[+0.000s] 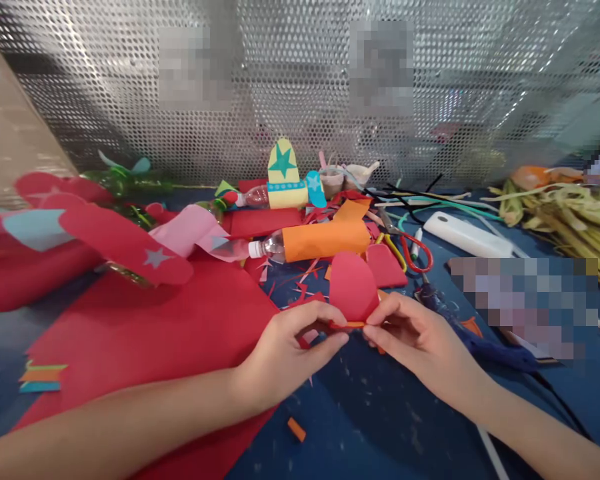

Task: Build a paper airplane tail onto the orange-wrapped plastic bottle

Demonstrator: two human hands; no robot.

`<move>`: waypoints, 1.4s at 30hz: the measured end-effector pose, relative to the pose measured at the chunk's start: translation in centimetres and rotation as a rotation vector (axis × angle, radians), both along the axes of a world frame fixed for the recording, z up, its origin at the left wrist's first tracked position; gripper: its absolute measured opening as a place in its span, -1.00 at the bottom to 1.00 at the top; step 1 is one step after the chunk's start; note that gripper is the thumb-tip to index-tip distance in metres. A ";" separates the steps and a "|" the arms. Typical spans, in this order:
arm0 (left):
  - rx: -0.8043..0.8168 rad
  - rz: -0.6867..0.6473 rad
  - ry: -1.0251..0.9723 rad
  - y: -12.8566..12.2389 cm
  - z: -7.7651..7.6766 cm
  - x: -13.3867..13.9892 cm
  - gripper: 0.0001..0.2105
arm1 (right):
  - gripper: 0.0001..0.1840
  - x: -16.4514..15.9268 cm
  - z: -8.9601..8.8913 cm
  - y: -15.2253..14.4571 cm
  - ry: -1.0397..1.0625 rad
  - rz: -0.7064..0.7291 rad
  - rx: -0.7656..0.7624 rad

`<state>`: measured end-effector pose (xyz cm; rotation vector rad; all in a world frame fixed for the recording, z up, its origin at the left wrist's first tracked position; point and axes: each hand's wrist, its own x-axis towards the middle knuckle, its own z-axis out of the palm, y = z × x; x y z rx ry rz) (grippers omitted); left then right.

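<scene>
1. A red cutout (pixel 354 283) with a rounded top stands raised over the blue table (pixel 375 427), near the middle of the view, with a thin orange strip (pixel 355 325) along its lower edge.
2. The left hand (pixel 285 347) has the lower left corner between thumb and forefinger; its thumb tip lies just below the edge.
3. The right hand (pixel 420 333) pinches the lower right corner, thumb and fingertips together on it.
4. Just behind the cutout, a bottle wrapped in orange (pixel 325 241) lies on its side, white cap pointing left; a second red piece (pixel 387 267) lies to the right.
5. Scissors (pixel 420 253) with red handles lie beyond the right hand, and a dark blue glue gun (pixel 495 348) lies beside it.
6. A large red sheet (pixel 170 320) spreads under the left forearm; a small orange scrap (pixel 296 429) lies nearer the person.
7. Farther back are a yellow cutout with a green star (pixel 283 162), and corn husks (pixel 575 220) at the right.
8. A perforated metal screen (pixel 290 73) rises behind everything.
</scene>
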<state>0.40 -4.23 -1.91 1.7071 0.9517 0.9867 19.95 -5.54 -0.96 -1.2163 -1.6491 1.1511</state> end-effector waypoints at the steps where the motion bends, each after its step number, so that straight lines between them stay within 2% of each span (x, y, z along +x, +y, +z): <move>1: 0.010 0.008 0.015 0.0 0.0 0.0 -0.95 | -0.90 0.0 -0.1 0.0 -0.001 0.007 0.005; 7: 0.017 0.000 0.044 0.1 0.1 -0.1 -0.95 | -0.99 0.0 -0.1 -0.2 -0.024 0.051 0.050; 16: 0.017 -0.033 0.084 0.0 -0.1 -0.2 -0.97 | -0.95 0.2 0.1 -0.4 -0.174 0.016 0.163; 29: 0.197 -0.109 0.156 0.3 0.1 -0.4 -0.91 | -0.92 -0.4 0.3 -0.4 -0.122 0.098 0.183; 34: 0.067 -0.101 0.164 0.3 -0.2 -0.4 -0.94 | -0.99 -0.6 0.3 -0.3 -0.139 0.054 0.085; 39: -0.077 -0.041 0.147 0.4 -0.2 -0.1 -0.95 | -0.97 -0.7 0.4 -0.3 -0.129 0.010 -0.010; 42: -0.125 0.003 0.097 0.5 -0.1 0.1 -0.94 | -0.96 -0.5 0.3 -0.4 -0.014 -0.003 -0.061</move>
